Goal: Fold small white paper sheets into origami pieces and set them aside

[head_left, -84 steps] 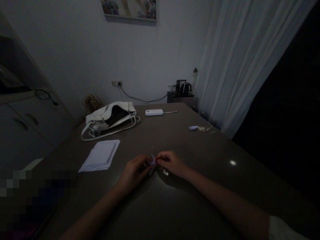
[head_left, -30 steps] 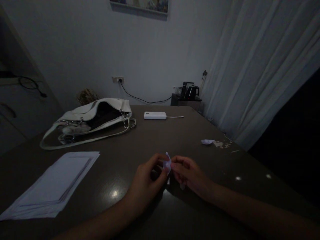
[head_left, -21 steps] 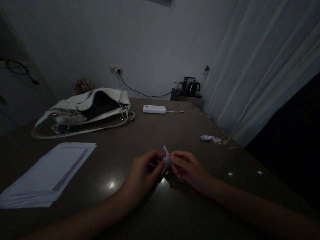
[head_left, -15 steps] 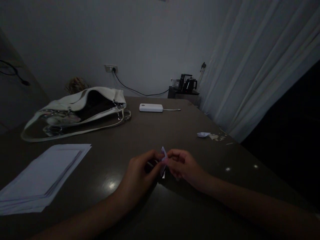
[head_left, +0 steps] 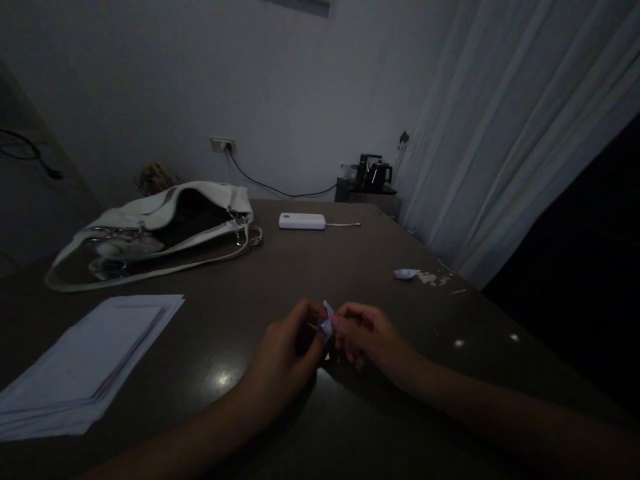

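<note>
A small piece of folded white paper (head_left: 326, 327) is held up between my two hands, just above the table. My left hand (head_left: 293, 347) pinches it from the left with thumb and fingers. From the right, my right hand (head_left: 367, 333) grips its edge between thumb and forefinger, the other fingers curled. Part of the paper is hidden behind the fingertips. A little folded paper boat (head_left: 407, 274) lies farther off to the right on the dark table (head_left: 310, 267).
On the left lies a stack of white paper sheets (head_left: 95, 353). Behind it sits an open white handbag (head_left: 200, 200) with its strap on the table. A white power bank (head_left: 302, 221) with a short cable lies at the back. A pale curtain (head_left: 465, 133) hangs at right.
The folded paper has turned and opened somewhat between my fingers, showing more of its faces. Both hands keep their hold in nearly the same place. The view has tilted slightly upward.
</note>
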The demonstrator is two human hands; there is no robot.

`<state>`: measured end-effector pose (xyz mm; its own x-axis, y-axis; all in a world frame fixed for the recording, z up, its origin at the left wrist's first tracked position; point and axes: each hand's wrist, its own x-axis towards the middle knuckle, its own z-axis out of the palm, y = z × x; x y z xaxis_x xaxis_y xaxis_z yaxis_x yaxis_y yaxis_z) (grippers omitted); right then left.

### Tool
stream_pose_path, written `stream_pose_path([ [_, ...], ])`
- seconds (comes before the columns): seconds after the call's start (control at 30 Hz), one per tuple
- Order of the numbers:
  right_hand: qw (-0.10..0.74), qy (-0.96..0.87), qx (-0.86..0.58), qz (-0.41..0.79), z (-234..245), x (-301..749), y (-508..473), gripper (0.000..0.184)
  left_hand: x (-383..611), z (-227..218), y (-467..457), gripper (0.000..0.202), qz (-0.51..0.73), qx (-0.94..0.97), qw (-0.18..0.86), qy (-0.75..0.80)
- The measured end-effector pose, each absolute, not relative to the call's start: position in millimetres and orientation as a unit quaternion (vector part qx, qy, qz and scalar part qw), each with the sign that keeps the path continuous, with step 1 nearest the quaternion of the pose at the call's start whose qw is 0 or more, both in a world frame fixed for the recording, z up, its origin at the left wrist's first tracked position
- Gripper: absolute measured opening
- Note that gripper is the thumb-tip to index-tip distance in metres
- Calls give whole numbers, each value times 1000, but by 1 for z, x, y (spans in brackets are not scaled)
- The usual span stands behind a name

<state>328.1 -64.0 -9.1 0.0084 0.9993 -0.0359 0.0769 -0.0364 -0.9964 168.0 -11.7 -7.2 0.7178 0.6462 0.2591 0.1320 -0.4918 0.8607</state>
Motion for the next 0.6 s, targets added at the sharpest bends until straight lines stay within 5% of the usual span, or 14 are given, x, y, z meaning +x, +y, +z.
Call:
stream_pose_path([
  [0.17,473,-560,-554,395,-6,330,-66,27,169,-7,-14,11,250,866,375,216],
  [0.4,341,-658,-596,309,9,338,-70,17,169,-6,-14,17,257,863,364,238],
  [0.6,291,-646,-599,374,13,353,-63,12,168,-5,-14,20,263,865,368,215],
])
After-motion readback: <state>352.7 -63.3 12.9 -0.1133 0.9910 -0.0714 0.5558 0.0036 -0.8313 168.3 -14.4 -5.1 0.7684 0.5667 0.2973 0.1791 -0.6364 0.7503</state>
